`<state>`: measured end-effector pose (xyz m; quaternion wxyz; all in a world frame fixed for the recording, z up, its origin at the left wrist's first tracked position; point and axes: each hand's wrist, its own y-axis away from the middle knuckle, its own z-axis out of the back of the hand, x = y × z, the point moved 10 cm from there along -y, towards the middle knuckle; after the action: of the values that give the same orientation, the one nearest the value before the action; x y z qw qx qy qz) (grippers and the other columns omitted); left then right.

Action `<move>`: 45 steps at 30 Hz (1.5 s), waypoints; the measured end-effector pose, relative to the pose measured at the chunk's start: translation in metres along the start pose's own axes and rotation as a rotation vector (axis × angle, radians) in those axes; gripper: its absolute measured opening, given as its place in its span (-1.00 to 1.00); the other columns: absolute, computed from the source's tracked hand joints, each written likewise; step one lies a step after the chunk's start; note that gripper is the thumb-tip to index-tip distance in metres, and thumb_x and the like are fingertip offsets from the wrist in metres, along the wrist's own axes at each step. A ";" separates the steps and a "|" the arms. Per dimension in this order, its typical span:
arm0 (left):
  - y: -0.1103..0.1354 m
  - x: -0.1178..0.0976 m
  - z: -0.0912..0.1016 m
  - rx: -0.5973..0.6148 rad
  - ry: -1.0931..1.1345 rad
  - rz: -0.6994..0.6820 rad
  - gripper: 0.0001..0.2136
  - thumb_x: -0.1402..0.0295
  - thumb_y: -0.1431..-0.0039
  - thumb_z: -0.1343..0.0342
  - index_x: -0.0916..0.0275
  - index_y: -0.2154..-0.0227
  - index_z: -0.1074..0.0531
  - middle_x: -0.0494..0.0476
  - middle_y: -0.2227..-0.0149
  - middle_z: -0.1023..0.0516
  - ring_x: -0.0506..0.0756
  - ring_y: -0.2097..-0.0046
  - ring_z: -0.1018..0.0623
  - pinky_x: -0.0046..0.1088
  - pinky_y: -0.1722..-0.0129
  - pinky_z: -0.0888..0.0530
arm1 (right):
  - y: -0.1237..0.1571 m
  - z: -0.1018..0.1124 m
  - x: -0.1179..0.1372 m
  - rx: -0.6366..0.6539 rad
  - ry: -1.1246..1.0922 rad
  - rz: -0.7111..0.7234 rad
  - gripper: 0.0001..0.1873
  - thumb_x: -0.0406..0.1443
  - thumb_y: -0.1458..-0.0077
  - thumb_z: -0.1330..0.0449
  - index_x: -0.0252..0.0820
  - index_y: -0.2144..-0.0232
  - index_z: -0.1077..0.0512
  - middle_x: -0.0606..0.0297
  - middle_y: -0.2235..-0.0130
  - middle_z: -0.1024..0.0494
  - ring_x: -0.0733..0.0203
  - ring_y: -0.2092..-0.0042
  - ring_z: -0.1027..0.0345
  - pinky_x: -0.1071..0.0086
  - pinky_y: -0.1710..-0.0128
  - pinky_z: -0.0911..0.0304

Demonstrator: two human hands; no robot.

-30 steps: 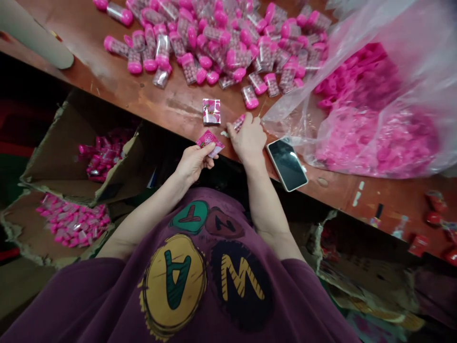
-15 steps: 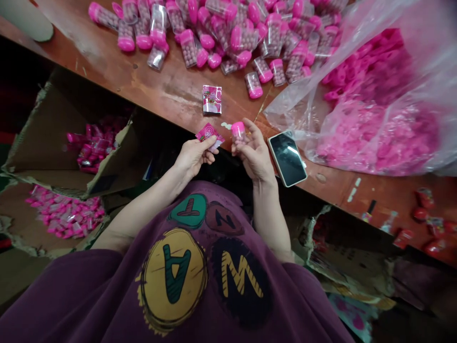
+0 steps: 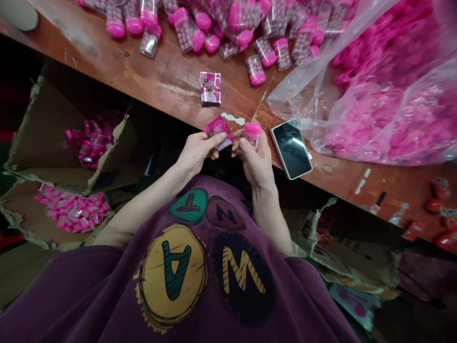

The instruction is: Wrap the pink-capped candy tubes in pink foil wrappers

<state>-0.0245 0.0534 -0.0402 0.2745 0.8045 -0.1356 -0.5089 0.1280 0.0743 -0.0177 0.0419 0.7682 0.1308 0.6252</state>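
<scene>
My left hand [image 3: 200, 151] pinches a pink printed label [image 3: 218, 129] between thumb and fingers, just off the table's front edge. Close beside it, my right hand [image 3: 257, 162] is wrapped round a small clear jar [image 3: 252, 133] with a pink cap, held upright. The right fingertips are at the label's right corner; whether they grip it I cannot tell. A stack of similar printed labels [image 3: 210, 88] lies on the table beyond my hands. Farther back are many pink-capped jars [image 3: 183, 35] filled with small pinkish balls, heaped together.
A phone [image 3: 292, 149] lies right of my right hand. Beyond it rests a clear plastic bag [image 3: 383, 128] of pink plastic parts. Cardboard boxes with pink items [image 3: 93, 143] stand below the table at left. Red items [image 3: 442, 205] lie at the far right table edge.
My two hands have come together, the right fingertips now reaching the label's corner. The jar has shifted right within my right hand. The view has tilted slightly, moving the table items upward.
</scene>
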 end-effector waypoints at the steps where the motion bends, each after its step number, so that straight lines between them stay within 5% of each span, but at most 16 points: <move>1: 0.001 -0.001 0.001 -0.013 -0.019 -0.021 -0.72 0.36 -0.22 -0.46 0.32 0.51 -0.53 -0.03 0.59 -0.50 -0.14 0.63 -0.38 -0.58 0.59 -0.26 | -0.002 -0.004 -0.002 0.020 0.042 -0.001 -0.38 0.19 -0.04 -0.48 0.08 0.01 -0.42 0.34 0.03 -0.58 0.29 0.25 -0.46 0.37 0.33 -0.49; 12: 0.002 0.007 0.011 0.017 -0.019 0.020 -0.65 0.19 -0.28 -0.42 0.31 0.48 -0.53 0.03 0.56 -0.52 -0.14 0.61 -0.37 -0.57 0.61 -0.18 | -0.005 -0.017 -0.016 -0.001 0.048 0.042 -0.44 0.03 -0.06 -0.53 0.03 0.08 -0.34 0.48 0.28 -0.42 0.41 0.40 -0.28 0.48 0.41 -0.36; 16: 0.002 0.003 0.015 -0.008 0.039 0.014 -0.70 0.31 -0.33 -0.38 0.33 0.48 -0.52 0.01 0.56 -0.52 -0.16 0.62 -0.34 -0.56 0.61 -0.15 | -0.003 -0.019 -0.022 0.055 -0.081 -0.045 -0.47 0.06 -0.09 -0.51 0.01 0.10 -0.36 0.51 0.34 -0.42 0.45 0.46 -0.28 0.50 0.48 -0.30; 23: -0.003 0.008 0.028 -0.136 0.108 0.064 -0.64 0.17 -0.27 -0.44 0.25 0.49 -0.45 -0.04 0.58 -0.46 -0.13 0.60 -0.35 -0.58 0.59 -0.27 | 0.012 -0.022 -0.035 0.104 -0.216 -0.203 -0.46 0.18 -0.13 -0.42 -0.06 0.17 -0.43 0.43 0.29 -0.57 0.44 0.46 -0.37 0.51 0.53 -0.32; 32: -0.007 0.022 0.019 -0.126 0.227 0.148 -0.67 0.22 -0.34 -0.38 0.24 0.45 -0.43 -0.08 0.55 -0.47 -0.15 0.60 -0.36 -0.60 0.59 -0.30 | 0.026 -0.024 -0.042 0.033 -0.192 -0.170 -0.44 0.17 -0.23 -0.33 0.07 -0.11 -0.40 0.44 0.32 -0.57 0.40 0.51 -0.32 0.49 0.60 -0.22; 45: -0.003 0.027 0.010 -0.109 0.139 0.134 -0.58 0.04 -0.26 -0.42 0.24 0.48 -0.42 -0.08 0.65 -0.38 -0.10 0.62 -0.37 -0.54 0.57 -0.30 | 0.034 -0.020 -0.050 -0.024 -0.070 -0.129 -0.35 0.24 -0.23 -0.28 0.20 -0.22 -0.31 0.40 0.26 -0.52 0.35 0.48 -0.32 0.43 0.59 -0.21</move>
<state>-0.0216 0.0389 -0.0656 0.3600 0.8109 -0.1421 -0.4389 0.1043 0.0270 -0.0535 0.0958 0.7791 0.1709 0.5955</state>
